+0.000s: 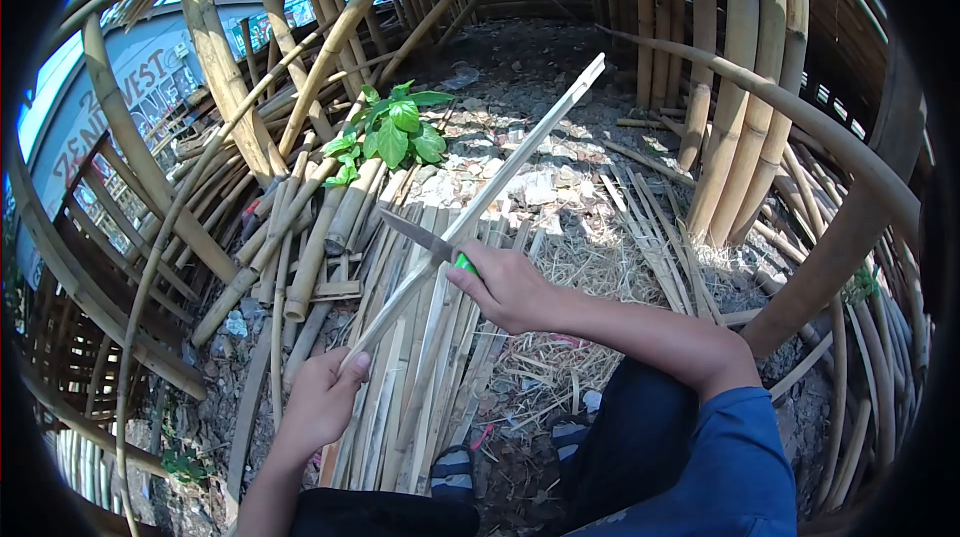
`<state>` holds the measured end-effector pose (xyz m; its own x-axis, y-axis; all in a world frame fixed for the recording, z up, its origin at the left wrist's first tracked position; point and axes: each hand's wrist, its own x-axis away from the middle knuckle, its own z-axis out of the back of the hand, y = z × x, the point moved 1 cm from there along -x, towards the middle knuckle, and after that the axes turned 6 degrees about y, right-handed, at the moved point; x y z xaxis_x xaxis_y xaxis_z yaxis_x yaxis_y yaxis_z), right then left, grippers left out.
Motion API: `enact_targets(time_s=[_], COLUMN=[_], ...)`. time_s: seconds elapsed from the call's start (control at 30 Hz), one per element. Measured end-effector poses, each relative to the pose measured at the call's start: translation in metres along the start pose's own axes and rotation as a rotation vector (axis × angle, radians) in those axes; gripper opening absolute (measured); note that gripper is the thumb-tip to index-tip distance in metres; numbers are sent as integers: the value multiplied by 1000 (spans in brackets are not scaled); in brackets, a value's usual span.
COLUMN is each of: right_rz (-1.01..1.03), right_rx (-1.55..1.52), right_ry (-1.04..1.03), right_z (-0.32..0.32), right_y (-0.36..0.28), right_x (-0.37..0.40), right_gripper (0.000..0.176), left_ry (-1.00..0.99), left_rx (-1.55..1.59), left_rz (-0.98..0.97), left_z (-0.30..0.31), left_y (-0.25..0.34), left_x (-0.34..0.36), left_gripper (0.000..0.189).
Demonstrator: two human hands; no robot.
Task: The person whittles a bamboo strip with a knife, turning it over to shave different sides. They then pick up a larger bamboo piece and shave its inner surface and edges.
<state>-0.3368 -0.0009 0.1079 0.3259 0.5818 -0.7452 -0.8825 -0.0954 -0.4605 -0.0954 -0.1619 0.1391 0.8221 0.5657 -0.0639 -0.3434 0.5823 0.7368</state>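
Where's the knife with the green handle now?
The knife is near the middle of the head view, in the right hand, and it crosses the long pale strip that the left hand grips near its lower end.

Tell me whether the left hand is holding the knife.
No, the right hand holds the green-handled knife, while the left hand grips the bamboo strip.

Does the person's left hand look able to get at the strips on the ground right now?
Probably, though it may need to let go first: the left hand holds a long strip. The strips on the ground look close by, apparently unobstructed.
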Motion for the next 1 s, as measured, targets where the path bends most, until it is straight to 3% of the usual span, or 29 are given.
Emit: enact_targets(time_s=[0.07,0.17,0.33,0.5,0.83,1.0], right_rz=[-34,-81,-81,80,188,336], right_rx=[-13,-135,-98,13,50,215], right_ry=[-148,-179,-84,-110,-145,-37], right_z=[-6,-15,-24,-28,-48,-52], right_y=[-11,-12,-18,-35,-49,-40], right_x=[0,1,3,8,7,-2], right_gripper=[44,48,48,44,44,42], left_ry=[7,15,-5,-24,50,87], left_rx=[0,11,16,-10,-19,-76], left_rz=[-6,-23,-10,16,-84,-85], left_z=[3,4,6,4,-6,-3], left_y=[7,8,9,10,5,13], left_x=[0,-1,-1,-2,-11,-12], left_gripper=[38,38,39,40,39,43])
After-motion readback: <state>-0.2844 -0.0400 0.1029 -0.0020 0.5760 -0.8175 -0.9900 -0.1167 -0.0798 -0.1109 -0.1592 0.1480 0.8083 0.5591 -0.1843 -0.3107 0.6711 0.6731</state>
